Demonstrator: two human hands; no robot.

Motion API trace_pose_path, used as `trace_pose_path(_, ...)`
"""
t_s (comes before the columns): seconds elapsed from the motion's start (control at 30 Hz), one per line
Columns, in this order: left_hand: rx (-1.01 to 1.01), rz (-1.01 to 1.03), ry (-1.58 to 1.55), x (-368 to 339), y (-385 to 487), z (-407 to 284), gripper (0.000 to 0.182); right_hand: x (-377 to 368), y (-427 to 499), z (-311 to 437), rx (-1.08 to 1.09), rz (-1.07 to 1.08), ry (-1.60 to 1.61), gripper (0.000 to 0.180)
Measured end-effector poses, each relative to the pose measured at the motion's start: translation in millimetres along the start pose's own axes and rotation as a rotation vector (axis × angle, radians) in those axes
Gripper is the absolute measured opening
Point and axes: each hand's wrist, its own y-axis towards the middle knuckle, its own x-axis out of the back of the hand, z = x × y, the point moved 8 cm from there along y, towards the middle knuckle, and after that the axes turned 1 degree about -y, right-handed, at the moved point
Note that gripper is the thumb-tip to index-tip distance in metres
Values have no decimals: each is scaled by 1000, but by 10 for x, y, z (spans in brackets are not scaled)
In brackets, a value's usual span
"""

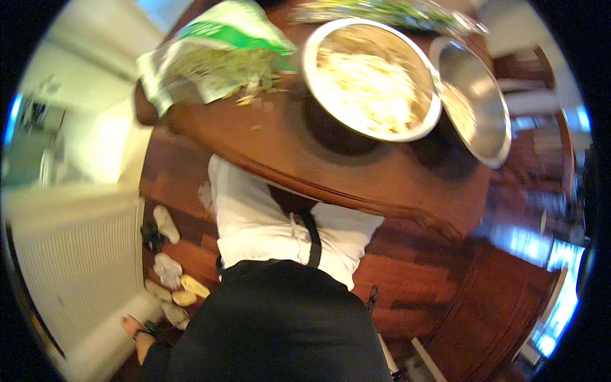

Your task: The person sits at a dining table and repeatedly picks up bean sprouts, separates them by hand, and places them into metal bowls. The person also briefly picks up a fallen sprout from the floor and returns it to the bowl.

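My left hand (pixel 131 325) hangs low at the left, beside my black top, with a dark band at the wrist; it touches nothing that I can make out, and its fingers are too small and blurred to read. My right hand is out of view. Before me, a metal bowl (pixel 329 112) full of pale, thin strands stands on a brown wooden table (pixel 286 138). Against its right side is a second metal bowl (pixel 499 110) with beige bits inside. A green and white plastic bag (pixel 229 31) lies at the table's left with greenish scraps (pixel 224 67) on it.
Clear plastic wrapping with green vegetables (pixel 391 12) lies at the table's far edge. Several shoes (pixel 184 298) stand on the wooden floor beside a ribbed white panel (pixel 76 262) at the left. Another dark wooden surface (pixel 501 291) is at the lower right.
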Motion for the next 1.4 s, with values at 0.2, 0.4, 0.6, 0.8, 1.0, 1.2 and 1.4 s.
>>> trace_pose_path(0.2, 139, -339, -148, 1527, 336, 1367, 50, 179, 655, 1944, 181, -286, 364, 17)
trace_pose_path(0.4, -405, -670, -283, 3506, 356, -48, 44, 1010, 1535, 3266, 32, -708, 1074, 14)
trace_pose_path(0.6, -894, -371, -585, 3667, -1125, -2867, 30, 3086, 933, 4544, 245, -1009, 1512, 15)
trace_pose_path(0.8, -1245, 225, -1251, 2945, -2665, -4739, 21, 4594, -1560, 5295, 964, -588, 2054, 28)
trace_pose_path(1.0, -1417, 388, -1293, 2373, -3001, -5576, 18, 5425, -2630, 5152, 1174, -252, 2276, 17)
trace_pose_path(1.2, -1223, 762, -1352, 1911, -3026, -5716, 21, 5644, -2820, 5713, 1221, -161, 1968, 26)
trace_pose_path(1.4, -1551, 621, -1271, 2388, -3374, -5764, 27, 5609, -2979, 5834, 1023, 153, 1918, 28)
